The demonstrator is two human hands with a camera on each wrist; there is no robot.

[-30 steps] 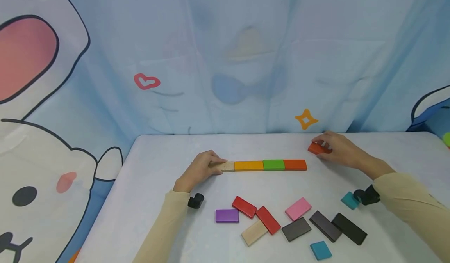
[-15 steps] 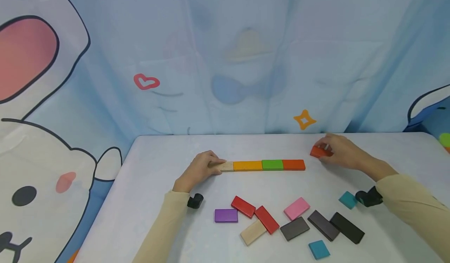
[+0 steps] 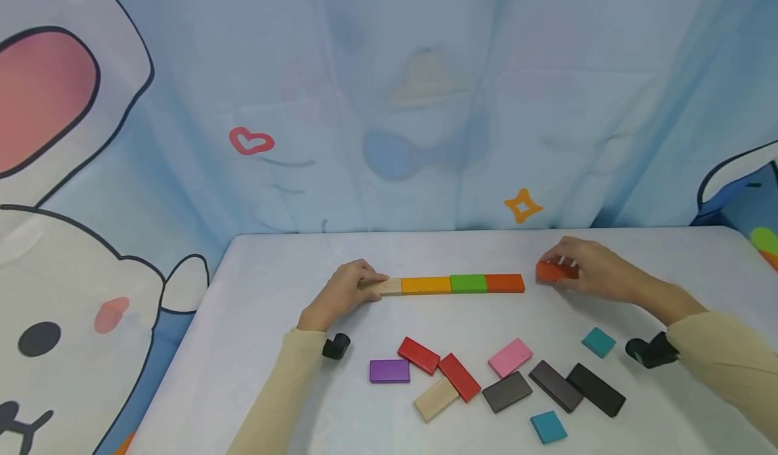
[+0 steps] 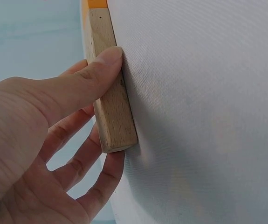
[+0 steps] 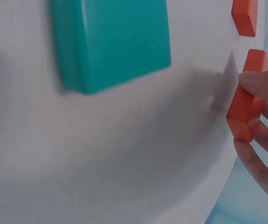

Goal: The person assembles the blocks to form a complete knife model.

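A straight row of wooden blocks lies across the white table: plain wood [image 3: 391,287], yellow [image 3: 426,285], green [image 3: 468,283] and orange-red [image 3: 505,283]. My left hand [image 3: 345,291] pinches the plain wood block at the row's left end, thumb on the near side and fingers behind, as the left wrist view shows. Just beyond the right end, my right hand [image 3: 592,268] grips a separate orange-red block [image 3: 552,272] between thumb and fingers. A small gap separates this block from the row. In the right wrist view, the held orange-red block [image 5: 247,100] is angled near the row's end.
Nearer the front lie loose blocks: purple [image 3: 390,371], two red [image 3: 419,355], plain wood [image 3: 435,399], pink [image 3: 510,358], two dark grey [image 3: 507,392], black [image 3: 596,389] and two teal [image 3: 598,342]. A patterned blue curtain [image 3: 340,171] hangs behind the table.
My right hand has brought the orange-red block slightly nearer the viewer and turned it closer in line with the row. My left hand keeps its hold on the plain wood block.
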